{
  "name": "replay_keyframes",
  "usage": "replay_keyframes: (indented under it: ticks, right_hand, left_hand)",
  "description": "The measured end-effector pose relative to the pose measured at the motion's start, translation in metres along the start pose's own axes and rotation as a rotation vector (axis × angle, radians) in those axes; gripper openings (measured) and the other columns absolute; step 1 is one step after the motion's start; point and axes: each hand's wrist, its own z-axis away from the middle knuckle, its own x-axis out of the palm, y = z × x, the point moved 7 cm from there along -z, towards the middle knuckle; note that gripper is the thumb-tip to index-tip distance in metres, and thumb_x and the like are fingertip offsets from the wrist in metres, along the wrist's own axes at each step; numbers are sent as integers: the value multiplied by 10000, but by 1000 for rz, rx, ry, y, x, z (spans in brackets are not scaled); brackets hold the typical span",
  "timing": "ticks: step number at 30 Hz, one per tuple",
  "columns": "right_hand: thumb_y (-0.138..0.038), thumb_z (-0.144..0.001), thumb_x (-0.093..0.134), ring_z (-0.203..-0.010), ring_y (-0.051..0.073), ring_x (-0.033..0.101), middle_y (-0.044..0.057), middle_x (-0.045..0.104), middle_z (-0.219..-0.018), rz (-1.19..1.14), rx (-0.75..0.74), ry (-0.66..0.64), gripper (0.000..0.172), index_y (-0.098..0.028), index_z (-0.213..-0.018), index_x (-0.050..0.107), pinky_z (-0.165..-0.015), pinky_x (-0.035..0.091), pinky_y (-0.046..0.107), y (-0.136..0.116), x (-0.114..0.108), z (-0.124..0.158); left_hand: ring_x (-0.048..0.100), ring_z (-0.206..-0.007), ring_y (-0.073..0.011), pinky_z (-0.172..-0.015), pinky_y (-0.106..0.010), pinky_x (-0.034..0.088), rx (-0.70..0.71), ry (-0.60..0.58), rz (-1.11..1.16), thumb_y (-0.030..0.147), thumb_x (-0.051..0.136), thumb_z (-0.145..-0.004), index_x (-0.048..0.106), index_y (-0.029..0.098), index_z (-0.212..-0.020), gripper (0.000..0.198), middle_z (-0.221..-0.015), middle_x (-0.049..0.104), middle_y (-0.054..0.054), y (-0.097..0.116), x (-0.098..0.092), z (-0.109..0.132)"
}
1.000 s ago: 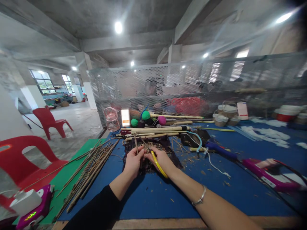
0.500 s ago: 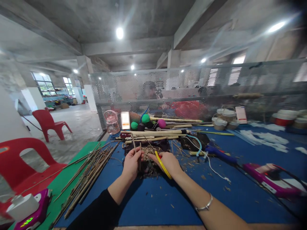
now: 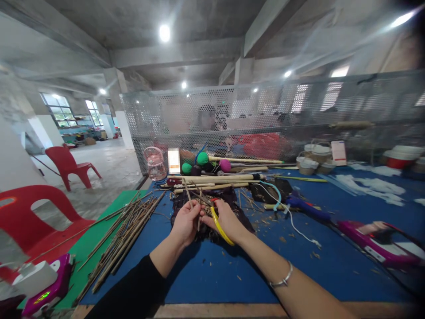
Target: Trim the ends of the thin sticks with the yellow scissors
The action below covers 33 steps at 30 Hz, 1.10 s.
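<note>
My left hand (image 3: 186, 223) pinches a thin twig (image 3: 187, 190) that slants up and away from the fingers. My right hand (image 3: 228, 220) is wrapped round yellow-handled scissors (image 3: 220, 228), with a bit of red near the thumb. Their dark blades (image 3: 205, 199) point forward and left, close to the twig. Both hands' fingertips nearly meet above a dark cloth (image 3: 229, 195) strewn with small wood cuttings. To the left lies a bundle of long brown twigs (image 3: 128, 241).
Pale sticks (image 3: 219, 178), green yarn balls (image 3: 202, 158) and a pink bottle (image 3: 155, 164) line the back, before a perforated metal screen (image 3: 166, 110). A hot glue gun (image 3: 308, 208) and a purple power strip (image 3: 368, 243) lie right. Small buckets (image 3: 318, 155) stand back right.
The scissors have swung upright towards the twig, and my right hand has come closer to my left. The left hand has shifted slightly right. The whole view has tilted a little.
</note>
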Motion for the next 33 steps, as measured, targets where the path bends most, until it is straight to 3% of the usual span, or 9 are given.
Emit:
replay_keyframes:
  ticks: [12,17,26,33]
  right_hand:
    - [-497,-709,582,-932,226,501,98,532,-974,-23,-19,-36,499,-150,-1036,435,-789,397,350,-5,13,0]
    - [-498,-731,566,-773,186,569,80,593,-892,-130,18,-76,430,-168,-976,441,-670,411,273,-7,18,1]
    - [-521,-716,569,-712,202,600,68,634,-787,-8,105,-73,393,-195,-914,476,-588,378,246,1,16,0]
    - [-529,-726,534,-692,194,590,93,620,-826,26,64,-35,429,-171,-932,417,-568,361,240,-10,12,-2]
  left_hand:
    - [519,-552,-54,-567,-171,421,39,-46,-7,272,747,-591,567,138,-824,324,-635,575,14,-7,0,-2]
    - [523,-554,-53,-572,-167,418,63,-31,0,253,744,-592,574,136,-847,327,-626,572,13,-7,-1,-2]
    - [519,-535,-45,-564,-169,423,102,29,-9,246,748,-578,556,139,-779,298,-645,585,15,-3,-3,-1]
    - [515,-512,-61,-546,-190,415,79,18,-22,273,764,-540,577,146,-808,351,-598,571,25,-8,-1,0]
